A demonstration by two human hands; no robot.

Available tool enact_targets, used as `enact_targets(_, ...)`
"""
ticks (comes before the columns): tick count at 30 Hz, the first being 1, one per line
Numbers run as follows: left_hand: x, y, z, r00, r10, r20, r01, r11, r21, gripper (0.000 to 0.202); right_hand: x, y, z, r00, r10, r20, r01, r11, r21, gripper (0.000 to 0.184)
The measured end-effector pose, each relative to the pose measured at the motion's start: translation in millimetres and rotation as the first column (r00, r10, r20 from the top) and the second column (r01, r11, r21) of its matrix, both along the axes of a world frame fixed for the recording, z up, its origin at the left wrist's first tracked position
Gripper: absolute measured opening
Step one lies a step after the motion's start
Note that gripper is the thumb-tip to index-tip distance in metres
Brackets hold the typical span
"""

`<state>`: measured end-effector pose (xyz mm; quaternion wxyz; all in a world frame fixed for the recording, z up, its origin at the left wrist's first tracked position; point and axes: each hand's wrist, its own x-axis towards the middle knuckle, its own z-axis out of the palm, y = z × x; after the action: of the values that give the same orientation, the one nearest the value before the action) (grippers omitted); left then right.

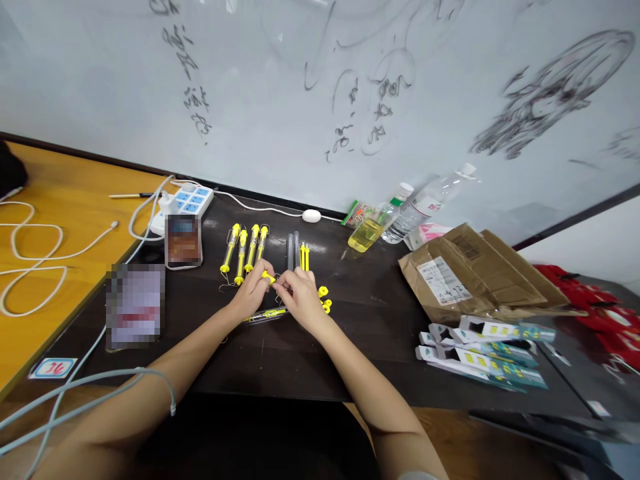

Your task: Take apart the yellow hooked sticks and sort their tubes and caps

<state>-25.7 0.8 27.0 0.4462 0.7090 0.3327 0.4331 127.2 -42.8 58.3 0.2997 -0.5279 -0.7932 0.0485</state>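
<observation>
Two sets of fingers mostly hide the small yellow piece [269, 275], and I can't make out its shape. Left of it, my left hand [251, 295] pinches one end, with four slim yellow-handled tools [245, 248] in a row just behind. Right of it, my right hand [301, 297] grips the other end. Rounded yellow caps [325, 301] lie near, and a crumpled cardboard package [465, 273] sits far right.

Pixelated card [135, 305] unreadable, small yellow piece [269, 277] mostly hidden between fingers [287, 285]

4 yel. pens [247, 248], 2 clr tubes [293, 250], 2 btls [373, 230]
</observation>
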Motion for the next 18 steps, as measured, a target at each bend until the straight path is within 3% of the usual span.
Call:
enact_targets(5,1.3,0.1,3.9,0.999,0.025,0.040,-0.022,0.997,-0.070,0.007,1.9,-0.1,-2.7,1.000,-0.012,0.018,0.012,1.000,0.008,0.018)
enact_targets(18,2.5,7.6,-3.2,0.979,-0.131,0.155,0.168,0.951,-0.258,0.012,8.5,0.3,2.9,0.998,-0.049,-0.038,0.048,0.999,-0.012,0.014)
